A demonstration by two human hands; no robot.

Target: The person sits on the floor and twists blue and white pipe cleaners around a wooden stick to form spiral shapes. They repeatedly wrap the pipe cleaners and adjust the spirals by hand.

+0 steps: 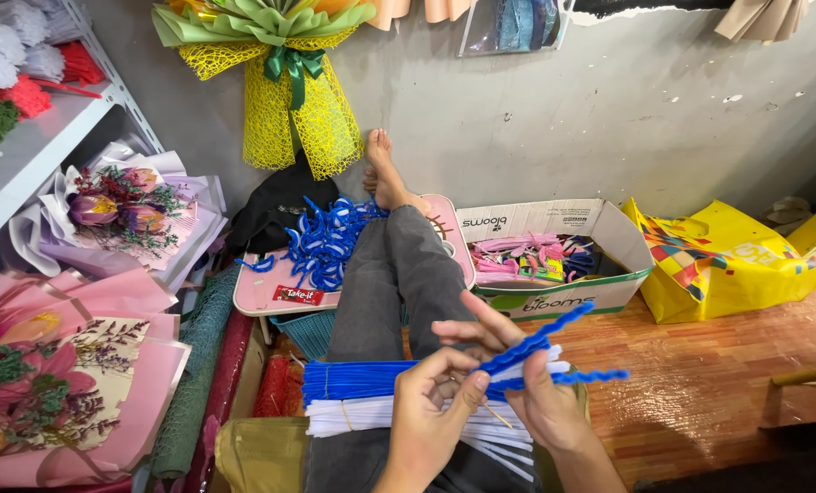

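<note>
On lap: both hands twisting blue pipe cleaners, white bundle beneath.

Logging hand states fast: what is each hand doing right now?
Left hand: closed, pinching the blue pipe cleaners over the lap.
Right hand: closed around the same blue pipe cleaners, index finger extended.

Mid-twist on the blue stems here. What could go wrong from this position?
1. The blue and white pipe cleaner bundles lie loose across the lap; a leg shift could slide them onto the wooden floor.
2. The blue stems pinched between left hand and right hand stick out freely, so the twist may slip or unwind.
3. The finished blue twists sit heaped by the resting leg on the small pink table and could get knocked off.
</note>
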